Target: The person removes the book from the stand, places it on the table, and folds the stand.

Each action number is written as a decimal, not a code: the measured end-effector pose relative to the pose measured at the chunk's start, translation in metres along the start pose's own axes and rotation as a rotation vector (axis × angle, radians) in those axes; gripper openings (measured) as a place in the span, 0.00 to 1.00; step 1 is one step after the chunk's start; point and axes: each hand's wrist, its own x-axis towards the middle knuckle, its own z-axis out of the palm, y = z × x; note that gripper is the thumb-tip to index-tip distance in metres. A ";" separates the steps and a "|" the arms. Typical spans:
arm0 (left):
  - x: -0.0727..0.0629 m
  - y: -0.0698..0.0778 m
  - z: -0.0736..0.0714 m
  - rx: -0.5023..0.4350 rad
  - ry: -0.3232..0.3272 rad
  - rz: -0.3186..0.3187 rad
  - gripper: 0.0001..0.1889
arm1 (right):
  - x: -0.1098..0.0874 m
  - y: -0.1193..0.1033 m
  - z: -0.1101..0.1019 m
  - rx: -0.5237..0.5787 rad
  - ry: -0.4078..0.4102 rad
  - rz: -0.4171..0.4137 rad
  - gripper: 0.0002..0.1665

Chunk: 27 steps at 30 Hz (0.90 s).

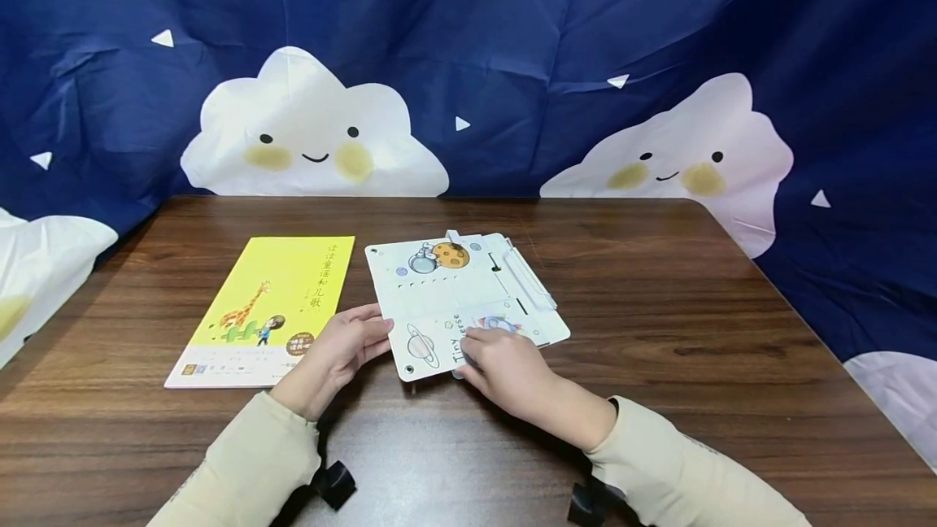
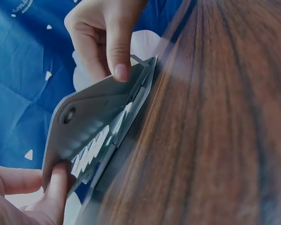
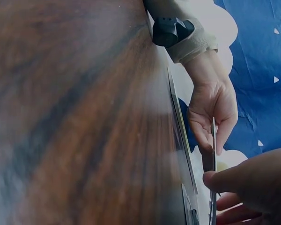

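Note:
A white folding book stand, printed with a planet, an astronaut and lettering, is tilted above the table. My left hand pinches its left edge between thumb and fingers. The right hand grips its near edge, fingers on the printed face and thumb below. In the left wrist view, the underside shows a round fitting near one corner and a row of pale ridges. A second panel lies at an angle beneath it. From the right wrist, the raised panel appears edge-on between both hands.
A yellow children's book with a giraffe on its cover lies flat just left of the stand. Both rest on the brown wooden table. Behind it hangs a dark blue curtain with clouds.

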 end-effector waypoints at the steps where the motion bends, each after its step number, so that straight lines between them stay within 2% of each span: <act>1: 0.000 -0.001 0.000 -0.005 0.007 -0.007 0.22 | 0.000 -0.001 0.001 -0.006 -0.006 -0.004 0.12; 15: 0.003 -0.006 -0.005 -0.054 -0.007 -0.066 0.23 | 0.002 -0.004 0.006 -0.056 -0.058 0.009 0.12; 19: 0.010 -0.014 -0.011 -0.038 -0.027 -0.054 0.23 | 0.001 -0.005 0.006 -0.053 -0.073 0.022 0.11; 20: 0.014 -0.018 -0.016 -0.055 -0.064 -0.036 0.22 | 0.001 -0.006 0.007 -0.054 -0.077 0.025 0.11; 23: 0.017 -0.023 -0.019 -0.060 -0.078 -0.023 0.22 | 0.001 -0.006 0.007 -0.050 -0.094 0.027 0.12; 26: 0.014 -0.021 -0.015 -0.041 -0.044 -0.030 0.22 | 0.002 -0.006 0.004 -0.016 -0.107 0.023 0.11; 27: 0.009 -0.017 -0.010 -0.019 -0.004 -0.047 0.23 | 0.003 -0.005 0.003 0.010 -0.107 0.023 0.11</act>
